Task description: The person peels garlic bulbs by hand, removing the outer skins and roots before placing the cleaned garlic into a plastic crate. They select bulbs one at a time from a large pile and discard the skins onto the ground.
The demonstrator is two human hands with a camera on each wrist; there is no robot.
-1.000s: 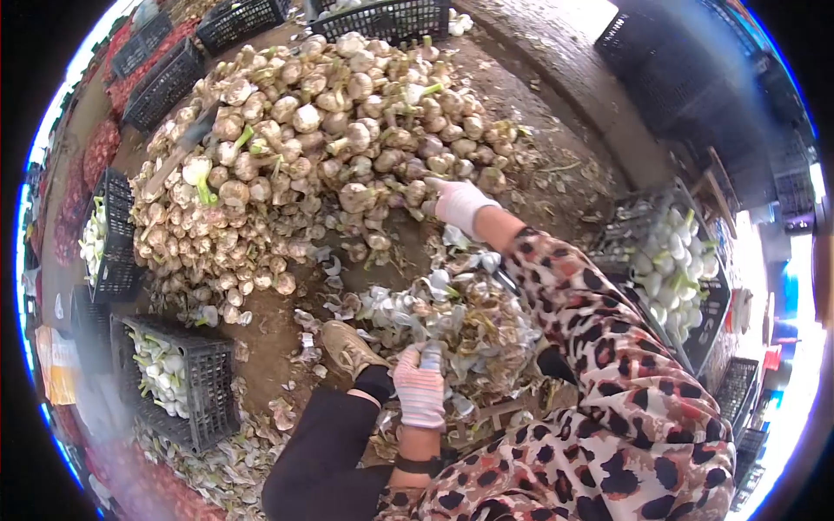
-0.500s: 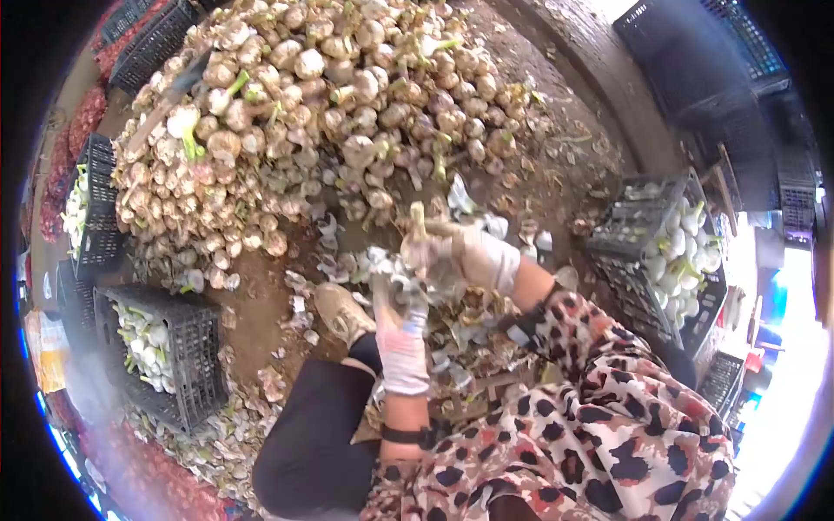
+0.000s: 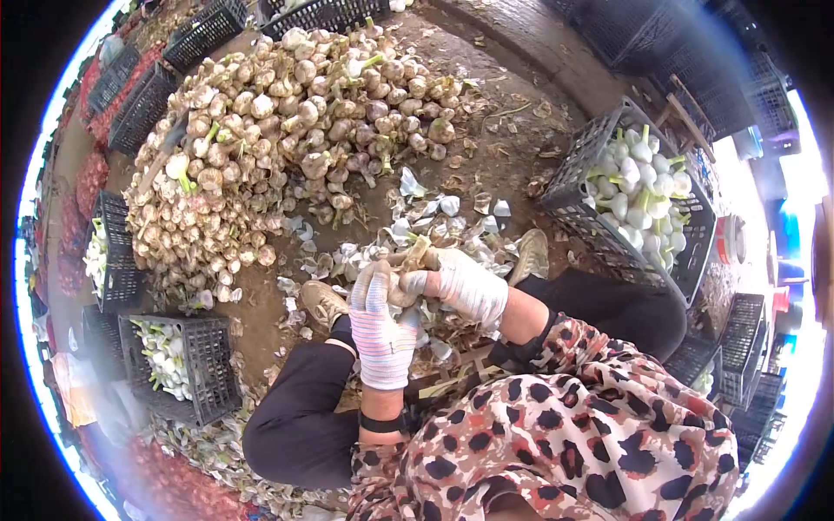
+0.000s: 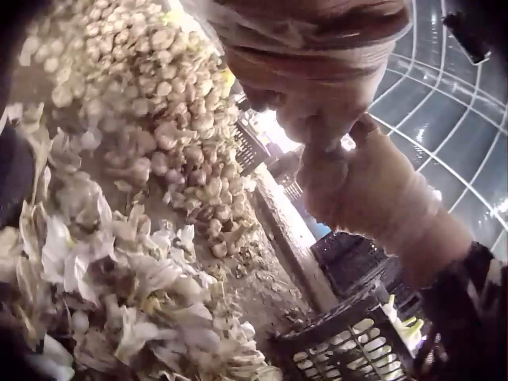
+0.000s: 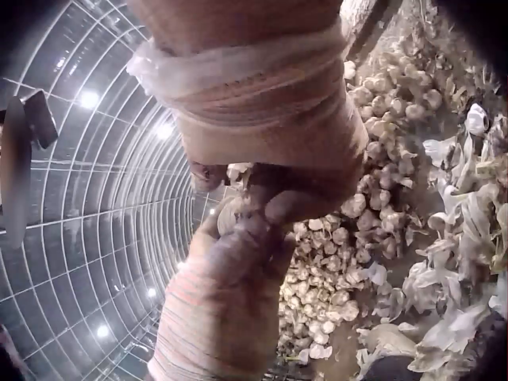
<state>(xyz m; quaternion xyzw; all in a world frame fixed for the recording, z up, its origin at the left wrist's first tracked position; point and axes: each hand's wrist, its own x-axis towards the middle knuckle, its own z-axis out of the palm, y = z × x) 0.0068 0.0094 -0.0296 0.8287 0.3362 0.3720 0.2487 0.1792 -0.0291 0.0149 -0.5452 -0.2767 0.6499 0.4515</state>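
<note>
Both gloved hands meet in front of the person's lap in the head view, around one garlic bulb (image 3: 400, 294). The left hand (image 3: 382, 334), in a striped glove, grips the bulb from the left with its fingers up along it. From the right, the right hand (image 3: 469, 285) pinches it with thumb and fingers. Much of the bulb is hidden by the gloves; a pale part of the garlic bulb (image 5: 230, 210) shows between the hands in the right wrist view. Beneath them lies a heap of peeled garlic skins (image 4: 135, 286).
A large pile of unpeeled garlic (image 3: 287, 130) covers the ground ahead. A black crate (image 3: 565, 195) of white trimmed bulbs stands at the right, another black crate (image 3: 213, 369) at the left. The person's shoes (image 3: 323, 304) flank the skins.
The right hand has come back from the garlic pile to the left hand, bringing a bulb. Both hands now hold it together. The head view has shifted rightward.
</note>
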